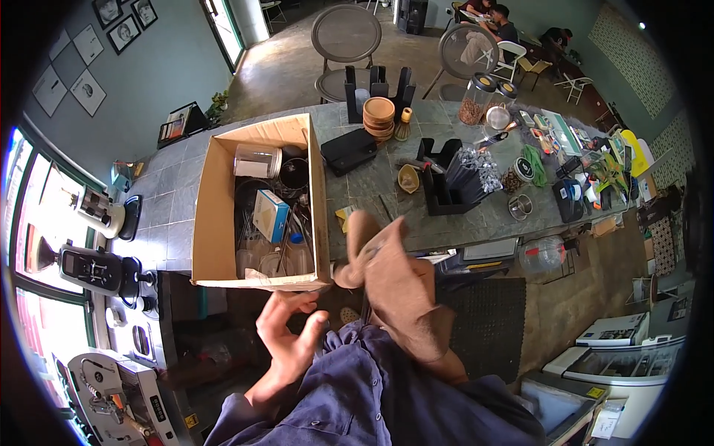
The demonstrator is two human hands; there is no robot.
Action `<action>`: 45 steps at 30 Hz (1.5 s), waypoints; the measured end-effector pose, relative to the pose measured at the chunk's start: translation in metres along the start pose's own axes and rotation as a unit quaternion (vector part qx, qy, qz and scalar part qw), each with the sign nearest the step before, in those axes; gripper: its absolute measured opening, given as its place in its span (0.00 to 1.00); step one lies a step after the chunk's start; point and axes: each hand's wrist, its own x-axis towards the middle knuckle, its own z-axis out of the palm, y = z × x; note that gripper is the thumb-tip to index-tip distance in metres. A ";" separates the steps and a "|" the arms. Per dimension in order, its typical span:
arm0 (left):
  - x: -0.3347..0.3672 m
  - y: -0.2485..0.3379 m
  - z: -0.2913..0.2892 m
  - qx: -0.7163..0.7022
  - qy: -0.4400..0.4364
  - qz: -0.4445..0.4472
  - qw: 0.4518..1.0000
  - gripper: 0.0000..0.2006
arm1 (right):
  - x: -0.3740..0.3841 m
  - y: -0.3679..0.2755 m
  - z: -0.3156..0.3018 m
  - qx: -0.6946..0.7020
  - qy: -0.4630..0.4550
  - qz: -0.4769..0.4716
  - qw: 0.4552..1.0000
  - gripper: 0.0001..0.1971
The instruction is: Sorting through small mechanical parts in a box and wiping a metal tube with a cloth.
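Nearest, below a dark blue buttoned shirt front (349,398), the left hand (291,334) is held with its thumb spread away from half-curled fingers, the fingertips at the lower near edge of an open cardboard box (212,212). A brown cloth (398,286) hangs bunched over the right hand (424,273), just right of that box and over the desk's near edge; it covers most of the hand, so how those fingers are set cannot be told. The box stands on a grey tiled desk (165,223) and contains a blue-and-white carton (271,215) and, farther back, a clear jar (256,161). Beyond its right side lie a black case (348,151), then a stack of terracotta saucers (378,119) beside a bamboo whisk (402,128). Past the desk stands a round-backed chair (346,33); people (506,28) sit at the far end.
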 end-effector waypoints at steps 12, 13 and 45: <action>0.027 0.015 0.028 -0.248 -0.101 -0.143 0.953 0.06 | -0.024 -0.008 0.031 -0.395 -0.081 -0.190 0.895 0.10; 0.027 0.014 0.032 -0.229 -0.099 -0.129 0.960 0.04 | -0.027 -0.009 0.030 -0.377 -0.072 -0.165 0.909 0.10; 0.169 0.041 0.287 -0.072 0.009 -0.024 0.997 0.06 | -0.092 -0.157 -0.163 -0.213 0.162 -0.046 0.962 0.15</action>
